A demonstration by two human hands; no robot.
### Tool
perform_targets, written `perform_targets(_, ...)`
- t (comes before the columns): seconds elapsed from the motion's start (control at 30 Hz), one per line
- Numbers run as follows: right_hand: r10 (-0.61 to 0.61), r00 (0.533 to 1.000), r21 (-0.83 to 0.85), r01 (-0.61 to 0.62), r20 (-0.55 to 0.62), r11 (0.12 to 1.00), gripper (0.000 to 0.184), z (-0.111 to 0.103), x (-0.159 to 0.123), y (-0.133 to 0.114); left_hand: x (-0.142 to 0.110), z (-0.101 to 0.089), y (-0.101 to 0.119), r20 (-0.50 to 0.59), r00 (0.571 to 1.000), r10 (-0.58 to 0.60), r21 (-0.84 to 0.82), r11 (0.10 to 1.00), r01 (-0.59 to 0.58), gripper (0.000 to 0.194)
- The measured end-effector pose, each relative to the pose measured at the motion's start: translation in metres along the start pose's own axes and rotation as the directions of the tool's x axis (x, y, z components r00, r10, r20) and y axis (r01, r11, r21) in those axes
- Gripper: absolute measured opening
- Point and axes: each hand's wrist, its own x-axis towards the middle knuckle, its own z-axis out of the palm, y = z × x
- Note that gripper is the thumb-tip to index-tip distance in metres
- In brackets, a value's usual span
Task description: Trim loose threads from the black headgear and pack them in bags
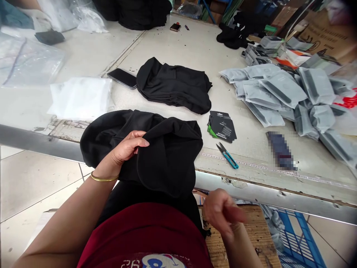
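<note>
Maroon shirt point(145, 234) nearest; left hand point(126, 147) pinches soft black cloth point(167, 156); right hand point(223, 212) below cloth, blurred, seemingly curled, holding nothing visible.

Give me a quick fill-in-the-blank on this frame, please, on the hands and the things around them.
The left hand grips bunched ____ cloth. A thin ____ bangle circles the left wrist. The thread snips have ____ handles. The black card tags read "Actor's ____".

Missing words: black; gold; blue; Headgear.
</note>
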Motion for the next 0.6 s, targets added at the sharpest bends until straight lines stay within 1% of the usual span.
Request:
perform_targets(0.07, 0.104, 0.994, 0.005, -0.104, 0.022, 0.995, 0.057, 0.008, 0.008, 0.005, -0.002, 0.000, 0.000, -0.038, 0.999, 0.001, 0.009, 1.000, -0.001, 0.014)
perform_targets(0.1, 0.148, 0.989, -0.009, -0.148, 0.009, 0.989, 0.053, 0.014, 0.015, 0.008, -0.002, 0.000, 0.000, -0.046, 0.999, 0.004, 0.011, 1.000, -0.003, 0.015)
perform_targets(0.13, 0.173, 0.984, -0.029, -0.174, -0.030, 0.984, 0.051, 0.021, 0.022, 0.012, -0.003, 0.001, 0.000, -0.051, 0.999, 0.007, 0.012, 1.000, -0.007, 0.015)
perform_targets(0.2, 0.180, 0.969, -0.062, -0.193, -0.170, 0.979, 0.046, 0.035, 0.034, 0.018, -0.003, 0.001, 0.001, -0.057, 0.998, 0.018, 0.012, 1.000, -0.018, 0.014)
perform_targets(0.27, 0.116, 0.936, -0.094, -0.155, -0.332, 0.983, 0.038, 0.046, 0.041, 0.023, -0.002, 0.002, 0.001, -0.048, 0.998, 0.027, 0.003, 1.000, -0.027, 0.013)
perform_targets(0.33, 0.042, 0.904, -0.105, -0.095, -0.427, 0.990, 0.033, 0.054, 0.043, 0.026, -0.002, 0.002, 0.001, -0.030, 0.999, 0.031, -0.007, 0.999, -0.032, 0.013)
perform_targets(0.4, -0.015, 0.889, -0.071, -0.020, -0.458, 0.997, 0.031, 0.058, 0.041, 0.029, -0.001, 0.002, 0.001, -0.015, 0.999, 0.035, -0.009, 0.999, -0.035, 0.012)
perform_targets(0.47, -0.044, 0.883, -0.024, 0.037, -0.467, 0.999, 0.034, 0.060, 0.040, 0.030, -0.001, 0.003, 0.002, -0.016, 0.999, 0.040, -0.006, 0.999, -0.040, 0.012)
perform_targets(0.6, -0.043, 0.878, 0.021, 0.061, -0.477, 0.998, 0.044, 0.061, 0.038, 0.029, -0.002, 0.004, 0.003, -0.010, 1.000, 0.009, -0.005, 1.000, -0.009, 0.013)
